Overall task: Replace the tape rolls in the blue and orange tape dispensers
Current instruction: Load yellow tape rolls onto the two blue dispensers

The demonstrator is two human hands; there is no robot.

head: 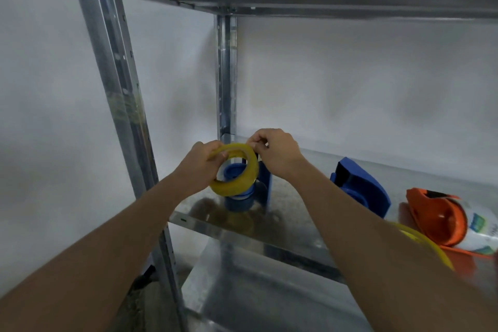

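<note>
A yellowish tape roll is held above the metal shelf, gripped by my left hand with fingers through its hole. My right hand pinches the roll's upper rim, at what may be the tape end. Directly below the roll stands a blue dispenser part with a round hub and a blue side plate. Another blue dispenser piece lies to the right. An orange dispenser lies further right, holding a white printed roll. A second yellow tape roll shows partly behind my right forearm.
The shelf belongs to a galvanised steel rack with upright posts at the left and an upper shelf overhead. A lower shelf lies beneath. A pale wall stands behind and to the left.
</note>
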